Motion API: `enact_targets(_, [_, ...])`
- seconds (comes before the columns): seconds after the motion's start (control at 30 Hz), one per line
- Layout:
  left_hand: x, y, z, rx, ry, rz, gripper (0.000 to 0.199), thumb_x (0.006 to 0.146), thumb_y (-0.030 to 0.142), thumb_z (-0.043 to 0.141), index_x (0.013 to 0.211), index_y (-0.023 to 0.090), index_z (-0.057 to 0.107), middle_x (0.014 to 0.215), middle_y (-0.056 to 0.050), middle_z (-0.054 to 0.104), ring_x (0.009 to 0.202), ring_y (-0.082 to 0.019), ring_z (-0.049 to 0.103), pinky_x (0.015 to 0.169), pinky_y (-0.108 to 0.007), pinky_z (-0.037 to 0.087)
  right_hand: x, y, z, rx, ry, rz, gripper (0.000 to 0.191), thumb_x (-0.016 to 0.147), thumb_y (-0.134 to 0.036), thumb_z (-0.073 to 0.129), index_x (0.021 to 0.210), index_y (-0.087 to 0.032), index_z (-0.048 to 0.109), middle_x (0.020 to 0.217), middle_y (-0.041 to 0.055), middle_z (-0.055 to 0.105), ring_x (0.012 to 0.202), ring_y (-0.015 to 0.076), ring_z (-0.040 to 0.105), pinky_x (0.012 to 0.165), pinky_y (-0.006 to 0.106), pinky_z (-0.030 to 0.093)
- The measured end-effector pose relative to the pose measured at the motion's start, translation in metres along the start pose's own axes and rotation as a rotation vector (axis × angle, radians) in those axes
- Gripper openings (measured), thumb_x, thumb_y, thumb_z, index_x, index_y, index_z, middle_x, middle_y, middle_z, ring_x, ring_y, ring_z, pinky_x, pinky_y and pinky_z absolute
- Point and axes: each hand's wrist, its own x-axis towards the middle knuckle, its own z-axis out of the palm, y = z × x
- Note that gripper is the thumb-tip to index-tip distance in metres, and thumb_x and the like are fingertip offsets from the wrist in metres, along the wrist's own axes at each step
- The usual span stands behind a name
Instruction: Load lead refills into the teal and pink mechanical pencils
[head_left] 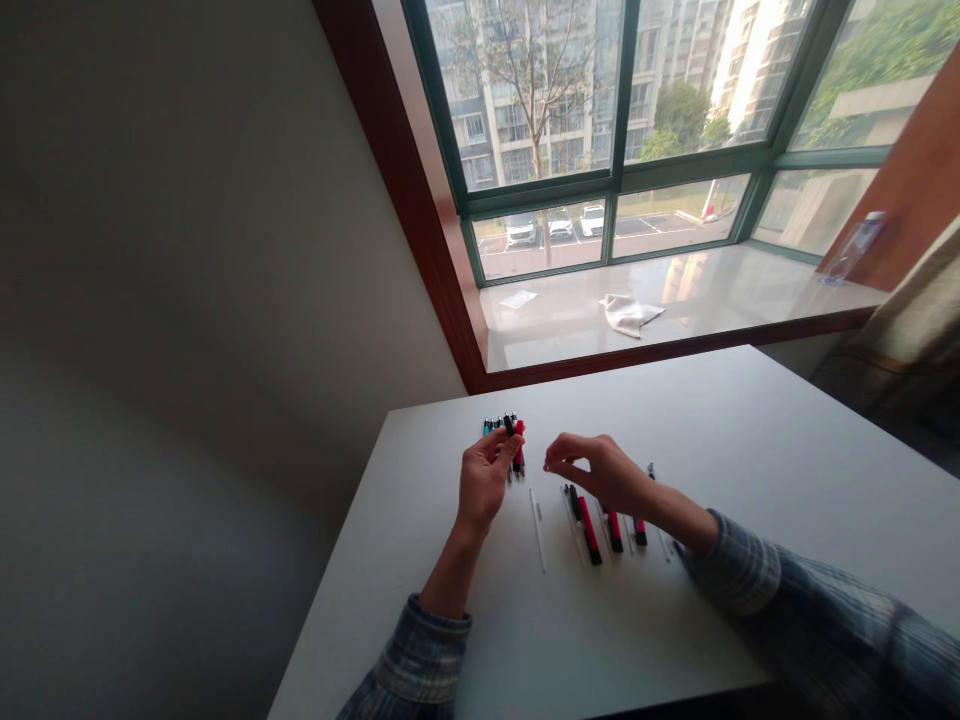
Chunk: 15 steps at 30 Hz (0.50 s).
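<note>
My left hand (484, 482) is closed, thumb against fingers, around a black pen part (509, 425). Right beside it is a red pen barrel (519, 432); whether the fingers hold that too, I cannot tell. Behind the knuckles lies a row of pens (487, 425) with teal and metallic ends. My right hand (596, 468) hovers just to the right, thumb and forefinger pinched together; anything between them is too small to see. Below it lie a red-and-black pen barrel (589, 530), another red-and-black barrel (614, 532) and a thin white refill (538, 530).
The white table (600, 630) stands against a window sill (555, 335). On the sill are a crumpled cloth (630, 314), a small white paper (518, 299) and a clear bottle (853, 250). A grey wall (225, 250) rises at the left, and a curtain (892, 335) hangs at the right.
</note>
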Motion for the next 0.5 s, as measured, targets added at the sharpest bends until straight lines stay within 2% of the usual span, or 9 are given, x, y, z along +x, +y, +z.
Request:
enact_targets(0.13, [-0.004,-0.005,0.001,0.129,-0.059,0.016,0.044,0.08,0.05,0.08,0.109,0.018,0.08,0.093,-0.009,0.078,0.085,-0.023,0.07,0.076,-0.035,0.055,0.004,0.013,-0.014,0.075,0.136,0.046,0.027,0.097,-0.045,0.064,0.103,-0.021,0.073,0.097,0.0064,0.079,0.09,0.022,0.076,0.083,0.039,0.063])
enact_targets(0.23, [-0.008,-0.005,0.003,0.196,-0.12,0.052,0.04,0.082,0.05,0.078,0.109,0.02,0.08,0.104,-0.01,0.078,0.092,-0.026,0.07,0.08,-0.037,0.055,0.004,0.018,-0.018,0.064,0.207,0.05,0.026,0.099,-0.043,0.062,0.108,-0.023,0.076,0.101,0.0064,0.079,0.093,0.022,0.075,0.086,0.039,0.062])
enact_targets(0.33, [-0.011,-0.003,0.006,0.22,-0.18,0.09,0.036,0.085,0.049,0.076,0.109,0.022,0.081,0.111,-0.011,0.076,0.096,-0.026,0.07,0.085,-0.039,0.056,0.004,0.019,-0.018,0.032,0.265,0.034,0.027,0.101,-0.042,0.058,0.112,-0.025,0.077,0.104,0.0076,0.077,0.095,0.0217,0.073,0.082,0.036,0.062])
enact_targets(0.5, [-0.014,0.0,0.008,0.24,-0.25,0.126,0.033,0.088,0.048,0.073,0.107,0.023,0.081,0.109,-0.01,0.076,0.094,-0.025,0.069,0.087,-0.04,0.055,0.003,0.018,-0.015,0.04,0.242,0.002,0.026,0.1,-0.041,0.061,0.115,-0.026,0.076,0.106,0.0077,0.073,0.095,0.0211,0.071,0.081,0.037,0.063])
